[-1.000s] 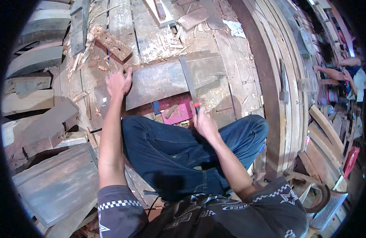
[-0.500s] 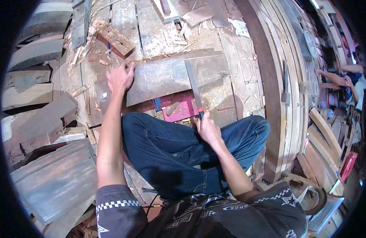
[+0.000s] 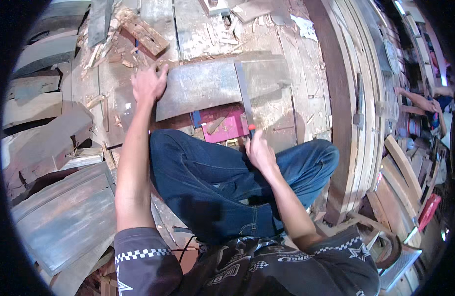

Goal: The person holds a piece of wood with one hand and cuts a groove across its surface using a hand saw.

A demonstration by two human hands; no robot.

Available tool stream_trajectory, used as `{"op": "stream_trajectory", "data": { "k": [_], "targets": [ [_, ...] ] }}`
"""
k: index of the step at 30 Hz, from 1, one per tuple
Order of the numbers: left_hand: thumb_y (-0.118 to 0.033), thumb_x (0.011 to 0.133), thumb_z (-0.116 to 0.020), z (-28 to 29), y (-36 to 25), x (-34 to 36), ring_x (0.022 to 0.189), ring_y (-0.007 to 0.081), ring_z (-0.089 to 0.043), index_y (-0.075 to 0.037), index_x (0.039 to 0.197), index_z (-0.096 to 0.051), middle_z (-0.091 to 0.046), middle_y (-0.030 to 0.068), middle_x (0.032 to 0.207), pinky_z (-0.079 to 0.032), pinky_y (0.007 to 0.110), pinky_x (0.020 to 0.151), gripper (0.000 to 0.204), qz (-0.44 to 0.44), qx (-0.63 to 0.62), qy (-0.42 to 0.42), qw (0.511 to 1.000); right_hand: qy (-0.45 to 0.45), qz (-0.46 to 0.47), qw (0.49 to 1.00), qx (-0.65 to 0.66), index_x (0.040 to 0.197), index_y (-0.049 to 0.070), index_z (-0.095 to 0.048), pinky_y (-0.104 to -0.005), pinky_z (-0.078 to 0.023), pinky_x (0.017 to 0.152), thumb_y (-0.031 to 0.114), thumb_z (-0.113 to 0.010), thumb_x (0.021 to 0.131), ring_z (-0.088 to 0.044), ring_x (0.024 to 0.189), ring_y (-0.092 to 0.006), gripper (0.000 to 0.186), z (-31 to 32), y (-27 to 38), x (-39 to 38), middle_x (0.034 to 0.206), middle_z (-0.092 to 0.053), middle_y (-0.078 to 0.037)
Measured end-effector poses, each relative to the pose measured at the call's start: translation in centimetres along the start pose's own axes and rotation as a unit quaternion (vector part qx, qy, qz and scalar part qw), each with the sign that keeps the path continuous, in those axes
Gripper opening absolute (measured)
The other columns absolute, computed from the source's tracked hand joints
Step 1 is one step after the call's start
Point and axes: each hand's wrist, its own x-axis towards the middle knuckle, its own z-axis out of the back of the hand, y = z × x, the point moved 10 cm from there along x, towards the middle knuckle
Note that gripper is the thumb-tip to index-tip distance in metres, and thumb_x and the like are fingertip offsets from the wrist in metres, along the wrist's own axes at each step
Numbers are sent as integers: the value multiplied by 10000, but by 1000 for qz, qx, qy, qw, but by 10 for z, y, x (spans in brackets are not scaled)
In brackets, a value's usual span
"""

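Across the work area in front of my folded legs lies a weathered grey wooden board [image 3: 200, 88]. My left hand [image 3: 149, 85] grips its left end, thumb near the far corner. My right hand [image 3: 260, 150] is closed round the red-and-black handle of a long, narrow metal blade [image 3: 244, 89], which runs away from me along the board's right end. Any teeth on the blade are too small to make out. Under the board's near edge shows a pink flat piece [image 3: 230, 126] with a small wood scrap [image 3: 216, 125] on it, beside something blue [image 3: 196, 119].
A notched wood block [image 3: 143, 32] lies among chips beyond my left hand. Curved planks [image 3: 45, 54] are stacked at the left, above a broad panel [image 3: 64, 217]. A thick beam [image 3: 338, 98] runs along the right, carrying a hammer-like tool [image 3: 358, 103]. Another person's arm [image 3: 417, 101] shows far right.
The whole scene has shifted slightly upward in the picture. Both hands keep their places, the left at the board's end and the right on the handle.
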Motion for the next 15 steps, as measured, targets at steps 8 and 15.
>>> {"op": "stream_trajectory", "data": {
  "k": [8, 15],
  "targets": [
    [-589, 935, -383, -3, 11, -2, 1132, 342, -578, -91, 1193, -646, -651, 196, 1150, -326, 514, 1054, 620, 1, -9, -24, 1000, 19, 25, 999, -10, 1112, -69, -374, -589, -500, 703, 245, -481, 938, -635, 784, -507, 374, 14, 22, 1, 820, -633, -345],
    [-588, 940, -377, -1, -5, 4, 1166, 330, -562, -111, 1251, -620, -640, 192, 1181, -333, 505, 1041, 619, -18, -8, -27, 999, -27, 24, 999, 2, 1112, -78, -366, -570, -504, 712, 245, -475, 944, -642, 789, -493, 380, 23, 28, 39, 792, -639, -327]
  ]
}}
